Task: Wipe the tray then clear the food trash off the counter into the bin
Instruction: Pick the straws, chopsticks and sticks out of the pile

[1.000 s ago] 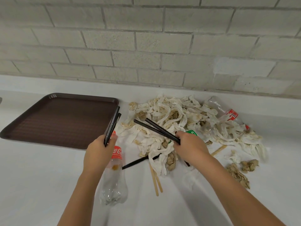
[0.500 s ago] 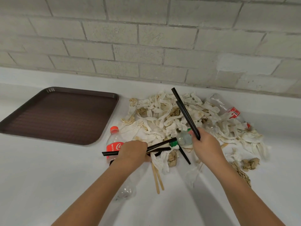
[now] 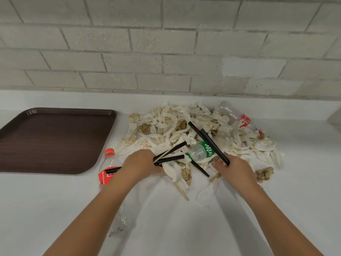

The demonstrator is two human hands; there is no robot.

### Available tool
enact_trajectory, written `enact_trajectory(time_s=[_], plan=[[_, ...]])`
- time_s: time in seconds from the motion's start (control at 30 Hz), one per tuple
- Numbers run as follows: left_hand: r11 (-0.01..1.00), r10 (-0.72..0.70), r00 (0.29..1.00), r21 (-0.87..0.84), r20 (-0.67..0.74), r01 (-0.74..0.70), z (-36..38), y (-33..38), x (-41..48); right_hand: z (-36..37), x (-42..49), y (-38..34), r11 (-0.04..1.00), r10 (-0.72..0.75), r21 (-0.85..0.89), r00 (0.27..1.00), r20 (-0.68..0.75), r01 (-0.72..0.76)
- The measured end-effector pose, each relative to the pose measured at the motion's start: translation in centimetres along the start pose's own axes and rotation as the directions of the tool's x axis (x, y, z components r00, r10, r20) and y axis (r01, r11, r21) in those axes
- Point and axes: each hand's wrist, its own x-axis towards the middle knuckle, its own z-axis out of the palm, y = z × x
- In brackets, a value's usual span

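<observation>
A brown tray [image 3: 53,139] lies bare on the white counter at the left. A heap of soiled white napkins [image 3: 184,126] fills the middle, with a Sprite bottle [image 3: 201,151] lying in it. My left hand [image 3: 140,163] is shut on several black chopsticks [image 3: 171,157] and a wooden one, at the heap's near edge. My right hand [image 3: 232,169] grips two black chopsticks [image 3: 208,141] that slant up to the left over the Sprite bottle. A Coca-Cola bottle [image 3: 108,169] lies under my left forearm.
Another clear bottle with a red label [image 3: 238,117] lies at the heap's back right. One more black chopstick [image 3: 200,169], wooden sticks [image 3: 181,191] and brown crumpled paper [image 3: 263,173] lie on the counter. A brick wall backs the counter. No bin is in view.
My left hand swung from near the tray down to the heap's near edge, its chopsticks turning flat. My right hand turned its chopsticks upright and drew them slightly right and lower.
</observation>
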Motion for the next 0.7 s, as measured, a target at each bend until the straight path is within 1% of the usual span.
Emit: enact_trajectory(time_s=[0.07,0.13,0.27,0.33,0.43,0.5,0.6,0.63,0.7], plan=[[1.0,-0.001,1.0,0.027,-0.009,0.001,-1.4,0.2,0.0,0.8,0.1,-0.9,0.999,-0.051,0.006,0.998,0.04,0.051],[0.997,0.01,1.0,0.077,-0.008,-0.009,-2.6,0.3,-0.2,1.8,0.2,-1.9,0.996,-0.078,-0.043,0.994,0.076,0.082],[0.964,0.009,1.0,0.266,0.019,-0.014,-4.6,0.1,-1.1,3.1,0.6,-2.8,0.981,-0.105,-0.152,0.989,0.108,0.12],[0.96,-0.018,0.999,0.28,0.041,0.006,-5.3,-0.1,-1.8,3.2,0.8,-2.8,0.977,-0.105,-0.171,0.987,0.122,0.126],[0.972,-0.078,0.997,0.223,-0.008,0.078,-5.8,-0.4,-2.8,2.4,1.2,-2.8,0.984,-0.086,-0.141,0.983,0.159,0.109],[0.987,-0.123,0.992,0.096,-0.04,0.126,-5.8,-0.4,-3.4,1.0,1.4,-2.6,0.992,-0.057,-0.095,0.973,0.223,0.08],[0.971,-0.166,0.984,-0.183,-0.067,0.152,-4.3,0.4,-4.2,-2.2,1.3,-2.6,0.985,-0.074,-0.115,0.912,0.404,0.131],[0.961,-0.178,0.98,-0.23,-0.084,0.154,-3.3,1.0,-4.4,-3.4,1.0,-2.6,0.984,-0.086,-0.103,0.883,0.461,0.149],[0.95,-0.215,0.97,-0.255,-0.114,0.181,-0.7,2.3,-4.8,-5.8,0.3,-2.4,0.984,-0.115,-0.057,0.839,0.531,0.171]])
